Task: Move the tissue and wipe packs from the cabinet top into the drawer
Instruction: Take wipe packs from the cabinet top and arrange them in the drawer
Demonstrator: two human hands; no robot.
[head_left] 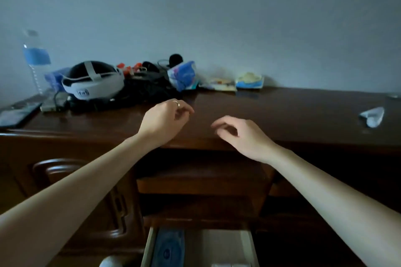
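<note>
On the dark wooden cabinet top [282, 112], near the wall, lie a blue and white tissue pack [183, 76], a flat pale pack [219, 84] and a yellow and blue pack [249, 81]. Both of my hands hover over the front part of the top and hold nothing. My left hand [165, 119], with a ring on it, has loosely curled fingers. My right hand [240, 136] is relaxed in the same way. Below, at the bottom edge, a pale drawer [247, 245] stands open with a blue pack [169, 247] in it.
A white and black headset [93, 80], dark cables and a bag [149, 89], a water bottle [35, 58] and a phone [17, 115] crowd the left of the top. A crumpled pale tissue [372, 116] lies at the right. A white knob [110, 261] shows at bottom.
</note>
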